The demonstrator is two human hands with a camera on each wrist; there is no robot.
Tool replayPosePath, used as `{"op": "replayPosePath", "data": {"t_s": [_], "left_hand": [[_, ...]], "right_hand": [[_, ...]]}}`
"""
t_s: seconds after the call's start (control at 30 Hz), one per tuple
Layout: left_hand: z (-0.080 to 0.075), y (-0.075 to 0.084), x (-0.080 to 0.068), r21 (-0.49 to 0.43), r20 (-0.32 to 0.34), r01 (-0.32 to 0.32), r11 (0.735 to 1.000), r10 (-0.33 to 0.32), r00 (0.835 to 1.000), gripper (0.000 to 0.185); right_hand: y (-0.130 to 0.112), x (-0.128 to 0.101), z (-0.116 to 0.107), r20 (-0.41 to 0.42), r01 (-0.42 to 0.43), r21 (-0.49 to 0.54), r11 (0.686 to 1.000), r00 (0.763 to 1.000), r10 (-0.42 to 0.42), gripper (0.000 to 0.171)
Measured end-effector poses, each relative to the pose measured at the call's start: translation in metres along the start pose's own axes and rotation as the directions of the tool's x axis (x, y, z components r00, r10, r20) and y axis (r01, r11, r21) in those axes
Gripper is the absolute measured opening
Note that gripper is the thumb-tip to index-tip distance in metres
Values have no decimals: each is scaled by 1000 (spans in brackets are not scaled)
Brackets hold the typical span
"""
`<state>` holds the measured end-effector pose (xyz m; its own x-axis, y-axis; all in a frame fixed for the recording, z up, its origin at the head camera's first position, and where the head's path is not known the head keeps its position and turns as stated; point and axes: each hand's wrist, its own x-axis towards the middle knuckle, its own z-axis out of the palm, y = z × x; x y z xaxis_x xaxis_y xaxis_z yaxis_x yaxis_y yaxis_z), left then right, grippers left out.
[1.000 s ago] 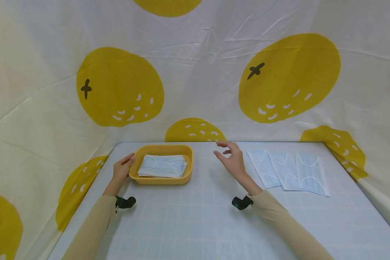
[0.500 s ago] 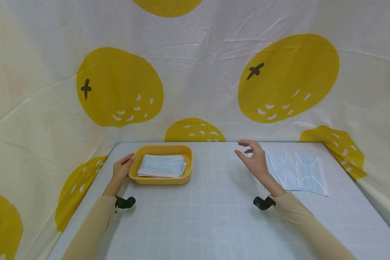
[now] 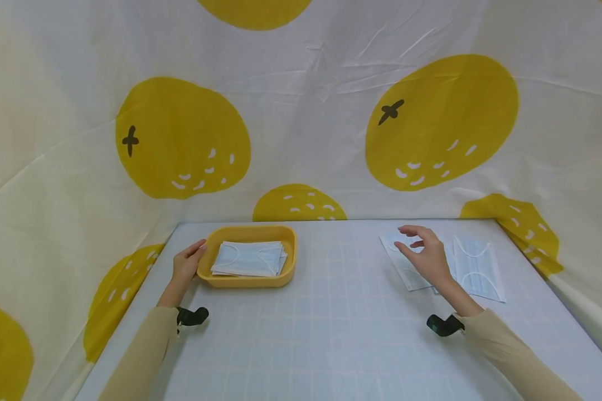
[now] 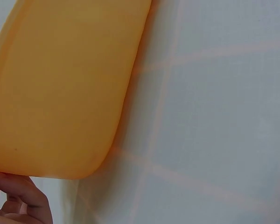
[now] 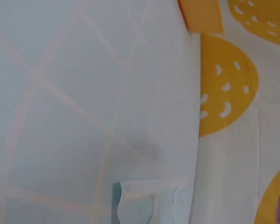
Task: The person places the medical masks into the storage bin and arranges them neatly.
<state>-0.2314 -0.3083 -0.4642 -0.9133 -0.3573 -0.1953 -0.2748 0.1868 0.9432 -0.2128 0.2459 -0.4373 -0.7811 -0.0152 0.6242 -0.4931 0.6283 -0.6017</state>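
A yellow plastic basket [image 3: 246, 282] stands at the back left, with a stack of pale blue face masks [image 3: 248, 258] lying in it. My left hand [image 3: 183, 270] grips its left end; in the left wrist view, curled fingers [image 4: 25, 193] meet the basket wall [image 4: 65, 93]. Over the masks on the right hovers my right hand [image 3: 428, 259], thumb and fingers spread apart in a curve, holding nothing. It partly hides the left mask [image 3: 411, 274] and most of the middle one. The right mask [image 3: 476, 267] shows fully, ear loops on top.
A pale checked cloth [image 3: 311, 340] covers the table. Behind it hangs a white curtain [image 3: 306, 122] printed with yellow fruit, meeting the table's back edge. Black wrist cameras [image 3: 193, 316] sit at both sleeves.
My right hand has moved to the right, from beside the basket to above the laid-out masks, still holding nothing. The left hand has stayed at the basket.
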Motion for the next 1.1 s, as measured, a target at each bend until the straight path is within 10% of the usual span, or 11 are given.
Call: {"op": "replayPosePath", "data": {"t_s": [0.43,1.1], "left_hand": [[-1,0,0,-3,13,18,1000,-18,1000,50],[1,-1,4,-25,-1,39,999,-39,999,50]], "right_hand": [[46,-18,-48,-55,-67,58,996,996,70,35],[60,-44,-103,-18,-286,-180,941,957,288,43]]}}
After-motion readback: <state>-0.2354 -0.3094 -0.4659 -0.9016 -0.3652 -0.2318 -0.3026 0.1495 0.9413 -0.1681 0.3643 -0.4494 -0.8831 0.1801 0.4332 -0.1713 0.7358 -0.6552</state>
